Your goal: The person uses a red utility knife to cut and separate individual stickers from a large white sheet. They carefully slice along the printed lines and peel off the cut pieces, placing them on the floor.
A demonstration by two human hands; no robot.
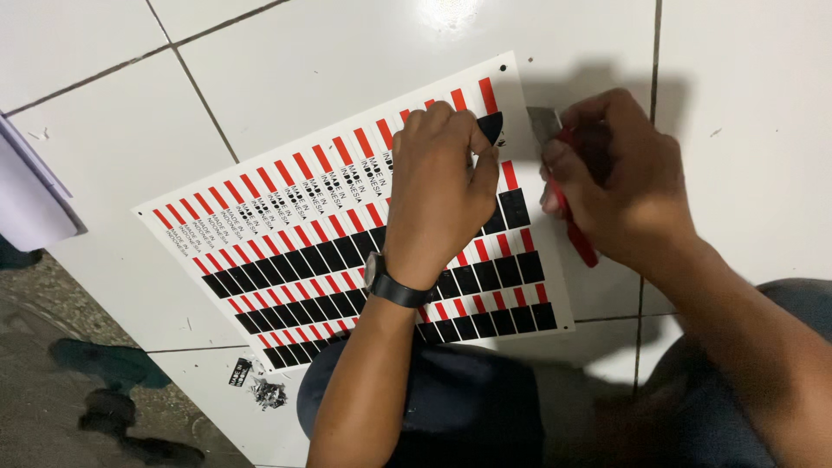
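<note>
A white sticker sheet [260,225] with rows of red and black labels lies on the white tiled floor. My left hand [438,191] rests over its upper right part and pinches a small black peeled piece [491,126] between thumb and fingers. A black watch [392,284] is on that wrist. To the right of the sheet's edge, my right hand [620,178] grips a red utility knife [572,217], its metal blade [544,124] pointing up near the black piece.
White floor tiles [329,69] with dark grout lines surround the sheet. Small black scraps [260,386] lie near the tile edge at lower left. A pale object [30,195] sits at the left edge. My knees in dark clothing [451,407] fill the bottom.
</note>
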